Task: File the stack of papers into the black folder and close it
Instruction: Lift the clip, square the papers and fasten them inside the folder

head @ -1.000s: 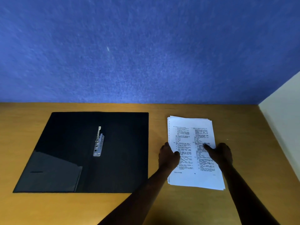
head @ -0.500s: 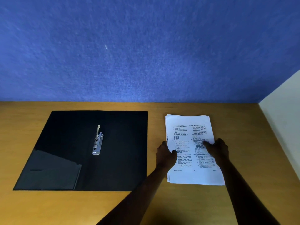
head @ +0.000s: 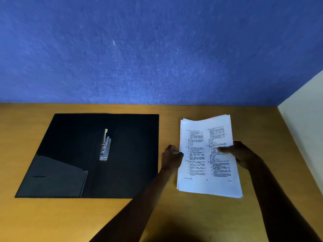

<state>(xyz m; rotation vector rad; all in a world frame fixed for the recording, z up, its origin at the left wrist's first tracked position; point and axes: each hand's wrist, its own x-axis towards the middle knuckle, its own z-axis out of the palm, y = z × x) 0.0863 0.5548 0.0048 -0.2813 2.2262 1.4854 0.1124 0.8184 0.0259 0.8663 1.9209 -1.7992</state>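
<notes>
The black folder (head: 73, 151) lies open and flat on the left of the wooden desk (head: 52, 219), with a silver metal clip (head: 105, 145) standing at its spine and a pocket on its left inner flap. The stack of printed white papers (head: 197, 165) is to the right of the folder, lifted a little and curved. My left hand (head: 170, 157) grips the stack's left edge. My right hand (head: 243, 154) holds the right edge, thumb on top of the print.
A blue textured wall (head: 157, 49) runs along the desk's back edge. A white wall (head: 304, 116) closes off the right side. Bare desk shows in front of the folder and between folder and papers.
Both hands have gripped the stack's side edges and raised it off the desk; its far end now bends upward. The folder has not moved.
</notes>
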